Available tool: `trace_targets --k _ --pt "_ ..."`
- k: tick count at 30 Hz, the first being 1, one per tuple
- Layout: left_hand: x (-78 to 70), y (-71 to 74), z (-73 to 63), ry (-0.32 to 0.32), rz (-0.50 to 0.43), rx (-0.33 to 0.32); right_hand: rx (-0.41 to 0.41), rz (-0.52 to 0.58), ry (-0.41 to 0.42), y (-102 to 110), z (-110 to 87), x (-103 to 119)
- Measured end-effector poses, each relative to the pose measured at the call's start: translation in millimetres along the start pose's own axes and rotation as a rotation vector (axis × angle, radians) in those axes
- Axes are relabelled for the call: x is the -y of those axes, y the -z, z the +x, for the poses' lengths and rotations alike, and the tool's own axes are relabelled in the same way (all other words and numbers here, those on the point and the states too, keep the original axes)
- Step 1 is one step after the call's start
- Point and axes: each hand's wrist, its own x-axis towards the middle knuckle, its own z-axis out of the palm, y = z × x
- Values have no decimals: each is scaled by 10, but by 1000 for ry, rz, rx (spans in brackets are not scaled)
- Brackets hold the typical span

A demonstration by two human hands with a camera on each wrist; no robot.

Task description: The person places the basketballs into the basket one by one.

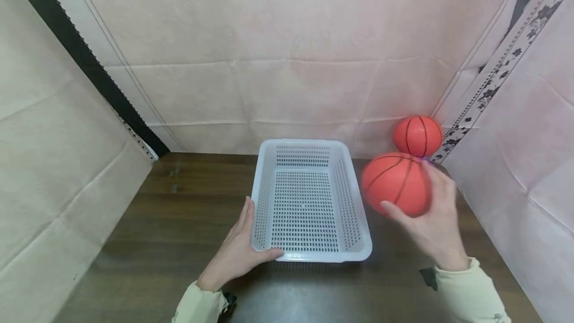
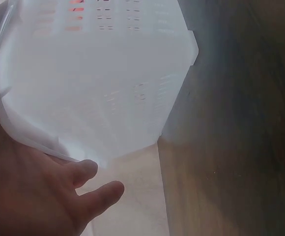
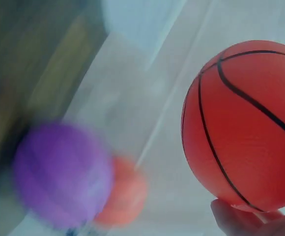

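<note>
My right hand grips a red toy basketball between thumb and fingers, just right of a white plastic basket. Black lines cross the ball, which fills the right side of the right wrist view. At the basket's near left corner rests my left hand, fingers straight along the outer side and thumb along the near rim. Two of its fingertips reach past the rim in the left wrist view. The perforated basket has nothing inside.
A second red ball sits in the back right corner. Beside it, a blurred purple ball shows in the right wrist view, almost wholly hidden from the head camera. Pale cloth walls enclose the brown wooden table at the back and sides.
</note>
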Motion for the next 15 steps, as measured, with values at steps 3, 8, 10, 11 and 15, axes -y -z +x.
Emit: trace_targets --k 3,8,10,11,15 --pt "0 2 0 0 -7 0 88 44 131 -225 -57 188" --pt "4 0 1 2 3 -9 219 82 246 -564 -182 380" --pt "8 -2 7 -6 1 -16 250 78 247 -658 -205 410" --pt "8 -3 11 0 1 -16 263 72 240 -696 -212 416" --pt "8 1 6 15 7 -13 313 41 223 -817 -234 399"
